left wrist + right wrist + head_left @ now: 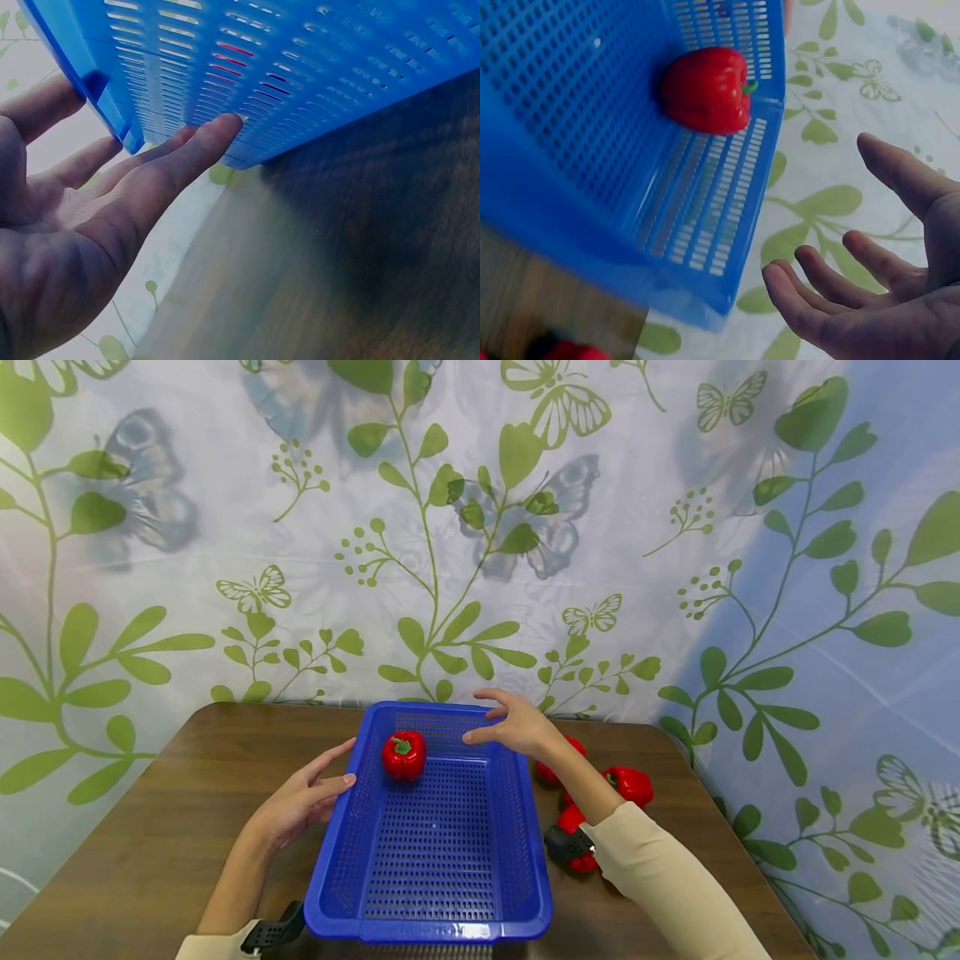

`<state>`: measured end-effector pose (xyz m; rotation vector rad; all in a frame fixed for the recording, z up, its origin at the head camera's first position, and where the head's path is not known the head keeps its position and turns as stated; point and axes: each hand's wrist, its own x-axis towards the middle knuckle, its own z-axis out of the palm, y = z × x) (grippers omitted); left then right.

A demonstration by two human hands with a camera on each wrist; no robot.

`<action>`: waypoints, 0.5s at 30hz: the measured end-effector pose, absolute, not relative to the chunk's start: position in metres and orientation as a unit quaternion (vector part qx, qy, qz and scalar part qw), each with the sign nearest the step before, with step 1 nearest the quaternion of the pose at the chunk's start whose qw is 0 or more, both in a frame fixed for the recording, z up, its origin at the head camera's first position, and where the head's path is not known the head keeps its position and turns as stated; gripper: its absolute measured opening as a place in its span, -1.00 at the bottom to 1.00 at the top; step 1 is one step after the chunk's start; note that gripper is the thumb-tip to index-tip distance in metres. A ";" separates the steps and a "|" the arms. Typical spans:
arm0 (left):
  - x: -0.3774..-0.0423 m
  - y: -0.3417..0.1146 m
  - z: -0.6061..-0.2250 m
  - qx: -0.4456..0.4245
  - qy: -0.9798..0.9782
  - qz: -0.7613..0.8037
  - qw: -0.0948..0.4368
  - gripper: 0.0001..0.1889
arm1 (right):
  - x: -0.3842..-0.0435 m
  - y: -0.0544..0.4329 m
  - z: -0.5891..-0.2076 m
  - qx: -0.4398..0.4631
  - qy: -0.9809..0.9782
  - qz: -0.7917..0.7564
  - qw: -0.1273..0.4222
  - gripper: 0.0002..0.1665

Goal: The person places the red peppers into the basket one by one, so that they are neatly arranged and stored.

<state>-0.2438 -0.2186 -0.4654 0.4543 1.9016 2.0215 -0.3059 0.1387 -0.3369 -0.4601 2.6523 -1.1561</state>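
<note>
A blue plastic basket (431, 835) with perforated walls stands on the table. One red bell pepper (403, 756), green stem up, lies inside at its far left corner. My left hand (300, 802) is at the basket's left side, fingers extended, fingertips right at the rim and outer wall in the left wrist view. Over the far right corner of the basket hovers my right hand (521, 725), its fingers spread and nothing between them. In the right wrist view, this hand (885, 292) is apart from the pepper (709, 90).
Several more red bell peppers (630, 785) lie on the table to the right of the basket, partly hidden by the right forearm. The brown wooden table (172, 810) ends at a curtain (315, 543) printed with leaves and butterflies. Dark bands (566, 842) sit on both wrists.
</note>
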 end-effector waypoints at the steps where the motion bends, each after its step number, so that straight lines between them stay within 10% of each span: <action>1: -0.244 -0.219 -0.465 0.159 0.668 0.708 0.164 -0.27 | -0.305 0.142 -0.336 -0.157 0.903 -0.386 0.107 -0.04; 15: -0.245 -0.218 -0.466 0.162 0.656 0.718 0.169 -0.27 | -0.292 0.197 -0.336 -0.138 0.928 -0.329 0.111 -0.03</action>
